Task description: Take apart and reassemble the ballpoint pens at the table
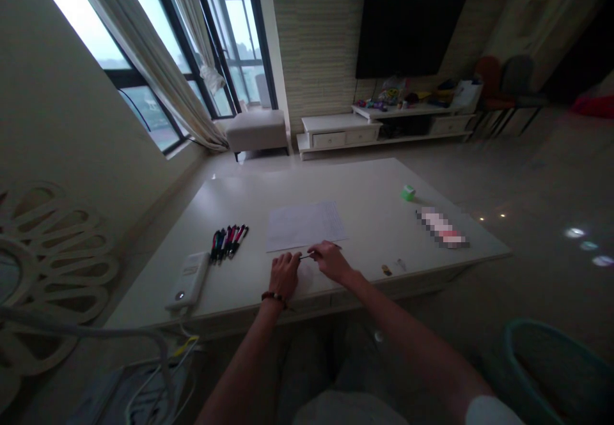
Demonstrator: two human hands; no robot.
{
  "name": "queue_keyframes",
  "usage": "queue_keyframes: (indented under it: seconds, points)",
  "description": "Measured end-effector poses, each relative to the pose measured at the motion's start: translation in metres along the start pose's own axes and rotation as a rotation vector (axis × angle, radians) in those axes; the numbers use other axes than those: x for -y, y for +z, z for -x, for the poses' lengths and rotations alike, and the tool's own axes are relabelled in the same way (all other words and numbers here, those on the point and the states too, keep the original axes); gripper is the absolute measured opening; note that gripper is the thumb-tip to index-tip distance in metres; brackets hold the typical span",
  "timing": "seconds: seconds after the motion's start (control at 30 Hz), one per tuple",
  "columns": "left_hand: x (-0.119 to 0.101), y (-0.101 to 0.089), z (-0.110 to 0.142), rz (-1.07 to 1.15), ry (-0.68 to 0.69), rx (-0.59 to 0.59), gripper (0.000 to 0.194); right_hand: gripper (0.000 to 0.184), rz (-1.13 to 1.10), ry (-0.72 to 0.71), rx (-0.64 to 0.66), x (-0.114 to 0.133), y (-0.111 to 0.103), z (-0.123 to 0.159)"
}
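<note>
Thin dark rod (306, 257) between left hand (284, 275) and right hand (332, 262), near table's (371, 220) front edge.
Right fingers (317, 250) pinch one end; left fingers (287, 259) hide the other, grip unclear.

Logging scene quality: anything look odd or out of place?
Nothing looks spilled or damaged. One oddity: a pinkish object on the right side of the table shows as coarse pixel blocks, hiding what it is.

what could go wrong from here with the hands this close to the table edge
The thin dark piece between the left hand and right hand might slip and roll off the table. The right forearm could brush the small yellowish item near the edge.
</note>
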State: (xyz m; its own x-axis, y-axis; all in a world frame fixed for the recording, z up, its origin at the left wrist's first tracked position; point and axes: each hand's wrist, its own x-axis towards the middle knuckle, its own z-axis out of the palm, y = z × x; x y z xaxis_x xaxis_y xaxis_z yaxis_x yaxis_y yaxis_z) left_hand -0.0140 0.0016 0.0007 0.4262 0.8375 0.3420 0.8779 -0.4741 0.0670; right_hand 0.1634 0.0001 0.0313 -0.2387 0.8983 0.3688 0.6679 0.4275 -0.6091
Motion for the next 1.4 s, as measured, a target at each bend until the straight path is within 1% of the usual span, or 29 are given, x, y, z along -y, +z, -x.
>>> queue_keyframes:
  seconds: [0.1, 0.2, 0.33, 0.43, 0.5, 0.53, 0.6, 0.67, 0.73, 0.83, 0.9, 0.97, 1.03, 1.1, 1.2, 1.27, 1.33, 1.4]
  points:
    - [0.0, 0.002, 0.0, -0.021, 0.037, 0.017, 0.028, 0.015, -0.032, 0.04, 0.005, -0.001, -0.003, 0.001]
    - [-0.001, 0.002, 0.0, -0.024, 0.06, 0.034, 0.027, 0.014, -0.057, 0.035, 0.01, -0.003, -0.006, 0.002]
    - [-0.002, -0.001, 0.0, -0.011, 0.064, 0.055, 0.026, 0.013, -0.132, 0.059, -0.016, -0.002, -0.002, 0.003]
    - [-0.003, -0.003, -0.001, -0.028, 0.05, 0.083, 0.022, 0.014, -0.249, 0.117, 0.001, -0.004, 0.001, 0.001]
    - [-0.003, -0.004, -0.001, -0.035, 0.017, 0.087, 0.02, 0.018, -0.279, 0.197, -0.04, -0.011, 0.0, 0.0]
    - [-0.003, -0.005, -0.001, -0.035, -0.004, 0.081, 0.019, 0.021, -0.248, 0.258, -0.081, -0.016, -0.001, 0.0]
    - [-0.003, -0.005, -0.001, -0.032, -0.045, 0.06, 0.019, 0.025, -0.108, 0.403, -0.136, -0.025, -0.002, 0.0]
    - [-0.002, -0.004, -0.001, -0.031, -0.071, 0.041, 0.02, 0.025, 0.057, 0.517, -0.096, -0.032, 0.001, -0.001]
    - [-0.002, -0.003, -0.001, -0.034, -0.084, 0.027, 0.021, 0.026, 0.176, 0.548, -0.025, -0.034, 0.008, -0.003]
    - [-0.001, -0.002, -0.001, -0.041, -0.093, 0.014, 0.021, 0.026, 0.284, 0.536, 0.019, -0.031, 0.02, -0.011]
    - [-0.001, -0.001, -0.001, -0.045, -0.102, 0.012, 0.021, 0.021, 0.316, 0.527, 0.05, -0.029, 0.026, -0.017]
    - [-0.001, -0.001, -0.001, -0.044, -0.108, 0.017, 0.02, 0.014, 0.324, 0.502, 0.07, -0.028, 0.028, -0.02]
    - [-0.001, -0.001, -0.001, -0.043, -0.115, 0.025, 0.02, 0.011, 0.299, 0.452, 0.064, -0.03, 0.027, -0.019]
    - [-0.002, -0.002, -0.001, -0.047, -0.117, 0.035, 0.02, 0.009, 0.204, 0.379, 0.028, -0.032, 0.023, -0.014]
    - [-0.002, -0.003, -0.002, -0.054, -0.107, 0.041, 0.02, 0.01, -0.07, 0.27, -0.047, -0.033, 0.014, -0.001]
    - [-0.003, -0.004, -0.002, -0.049, -0.099, 0.045, 0.02, 0.012, -0.226, 0.229, -0.098, -0.031, 0.008, 0.006]
    - [-0.004, -0.004, -0.002, -0.039, -0.097, 0.051, 0.02, 0.014, -0.297, 0.194, -0.136, -0.027, 0.002, 0.01]
    - [-0.004, -0.005, -0.002, -0.032, -0.093, 0.054, 0.02, 0.015, -0.318, 0.163, -0.149, -0.023, -0.002, 0.01]
